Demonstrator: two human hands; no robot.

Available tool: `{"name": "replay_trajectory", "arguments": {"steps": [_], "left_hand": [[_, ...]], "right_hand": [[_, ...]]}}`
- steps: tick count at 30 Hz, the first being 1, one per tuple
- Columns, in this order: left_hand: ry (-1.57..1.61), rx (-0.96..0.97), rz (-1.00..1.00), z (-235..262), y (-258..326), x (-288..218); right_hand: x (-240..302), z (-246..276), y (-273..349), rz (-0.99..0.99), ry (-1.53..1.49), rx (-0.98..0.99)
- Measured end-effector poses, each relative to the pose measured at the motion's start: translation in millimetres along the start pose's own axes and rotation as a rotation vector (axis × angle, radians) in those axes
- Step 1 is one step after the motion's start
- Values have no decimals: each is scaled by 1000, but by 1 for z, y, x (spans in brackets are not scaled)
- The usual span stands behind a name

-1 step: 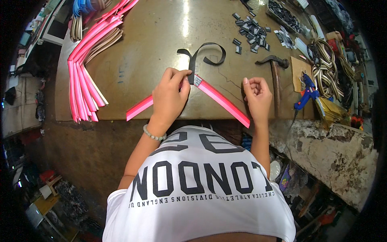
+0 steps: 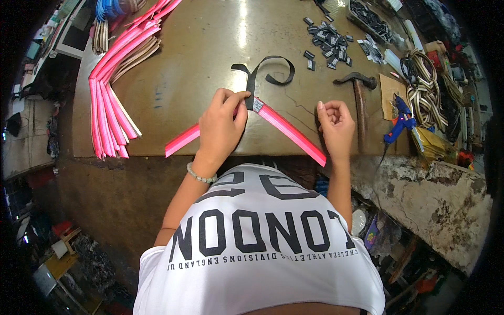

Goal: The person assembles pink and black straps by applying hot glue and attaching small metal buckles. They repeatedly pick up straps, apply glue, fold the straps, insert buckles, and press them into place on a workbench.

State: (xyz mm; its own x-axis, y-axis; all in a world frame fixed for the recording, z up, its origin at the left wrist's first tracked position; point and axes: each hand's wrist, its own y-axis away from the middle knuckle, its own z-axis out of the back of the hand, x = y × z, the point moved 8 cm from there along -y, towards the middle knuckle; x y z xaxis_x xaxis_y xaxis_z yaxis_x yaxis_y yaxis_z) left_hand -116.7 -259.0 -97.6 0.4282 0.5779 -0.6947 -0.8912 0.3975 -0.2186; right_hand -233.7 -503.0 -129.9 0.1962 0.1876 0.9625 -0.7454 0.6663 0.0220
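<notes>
Near the table's front edge lies a pink strap [image 2: 289, 127] bent into an inverted V, its two ends pointing down and outward. A small grey printed label [image 2: 258, 105] sits by its bend. A black ribbon [image 2: 251, 84] runs up from that bend and curls into a loop on the table. My left hand [image 2: 223, 118] is closed over the bend, thumb and forefinger pinching the strap where ribbon and strap meet; the part beneath the hand is hidden. To the right, my right hand [image 2: 336, 126] is held with its fingers curled in, apart from the strap, and nothing shows in it.
A hammer [image 2: 359, 97] lies right of my right hand, with a blue glue gun [image 2: 401, 123] beyond it. Several small black labels [image 2: 329, 44] are scattered at the back right. A stack of pink straps [image 2: 107, 105] lies at the left. Coiled cords [image 2: 425, 92] are far right.
</notes>
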Motion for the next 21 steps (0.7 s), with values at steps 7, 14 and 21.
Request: {"name": "replay_trajectory", "arguments": {"steps": [7,14,21], "left_hand": [[-253,-38,-146,26,15,-3],[311,306,3,0,-19,8],[274,167,-276,50,-99,-32]], "right_hand": [[-1,0,-2,-11,-24,-2],[2,1,-2,-44,32,28],[3,3,0,-36,-32,20]]}}
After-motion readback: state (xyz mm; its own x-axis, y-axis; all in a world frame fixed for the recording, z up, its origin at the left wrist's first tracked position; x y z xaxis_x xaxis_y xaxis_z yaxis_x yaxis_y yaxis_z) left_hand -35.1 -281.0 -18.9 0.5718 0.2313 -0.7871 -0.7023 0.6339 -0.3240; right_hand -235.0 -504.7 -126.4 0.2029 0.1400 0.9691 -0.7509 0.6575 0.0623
